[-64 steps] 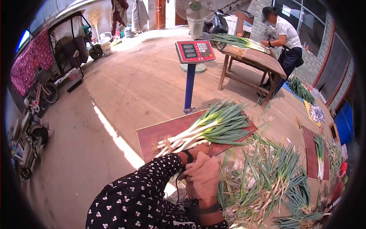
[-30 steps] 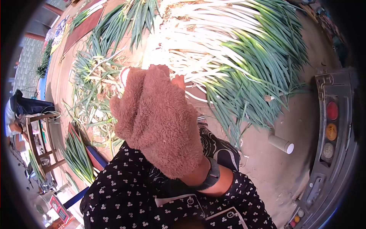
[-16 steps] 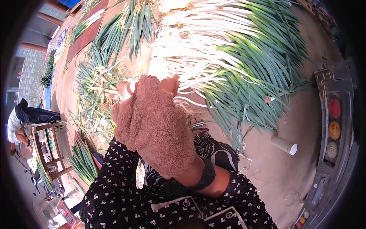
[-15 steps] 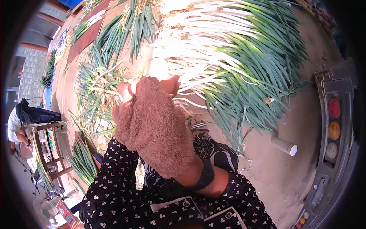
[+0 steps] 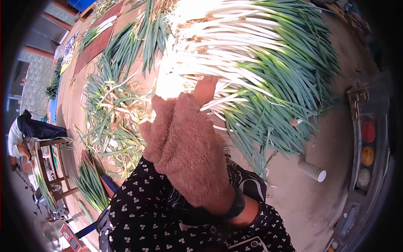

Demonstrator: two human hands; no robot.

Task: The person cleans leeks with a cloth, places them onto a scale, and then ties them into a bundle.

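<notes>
My right forearm with a black wristband comes in from the lower right. Past the band, a fuzzy brown covering (image 5: 187,147) like a mitt or towel wraps my right hand, hiding its fingers. Beyond its upper edge my left hand (image 5: 205,90) shows bare, fingers stretched out, over the white stalks at the near side of a large heap of scallions (image 5: 285,63). My left arm, in a black sleeve with white flowers (image 5: 138,185), runs underneath the brown covering, which conceals much of it.
Loose trimmings (image 5: 119,122) and another green bunch (image 5: 92,185) lie at left. A white cylinder (image 5: 312,170) sits on the ground at right, beside a vehicle's rear lights (image 5: 368,143). A person (image 5: 21,138) bends by a wooden frame (image 5: 54,176) at far left.
The brown covering has shifted right and slightly down. My left hand has moved right and a little up, its fingers now straighter and more of it visible.
</notes>
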